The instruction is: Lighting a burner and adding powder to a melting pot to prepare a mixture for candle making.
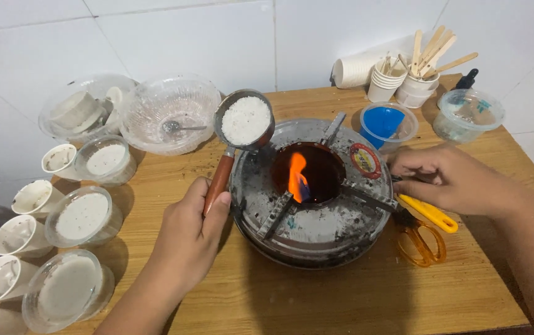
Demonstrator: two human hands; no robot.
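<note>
Quick status on where things stand. The left hand [189, 232] has its fingers [217, 208] wrapped around the reddish wooden handle of a small metal ladle [244, 121], and the cup of it, out past the fingertips, is heaped with white granules. From what I can see it's hovering just off the rim of the burner [312, 192], not yet over the flame [297, 177], so I'd say the heating of this scoop hasn't started.

The right hand [444, 180] sits at the far edge of the burner, fingers curled in narrow against the rim or one of the pot-support arms. I can't tell if it's actually pinching something or just steadying the thing. Just under those fingers lie yellow-handled scissors [425, 229] on the bench [354, 298].

Done so far, judging by the layout: out to the left of the left hand there's a row of clear plastic tubs [84, 216] already filled with something white and set-looking, plus a line of paper cups [32, 197] with white residue. So several batches look finished.

Left to do, I'd guess: melt this ladleful and pour it. Beyond the ladle there's a clear bowl [171, 111] with a spoon in it that looks nearly empty, so the raw stuff may be running low. Beyond the right hand: a blue-filled tub [386, 123] and cups holding wooden sticks [431, 56].
</note>
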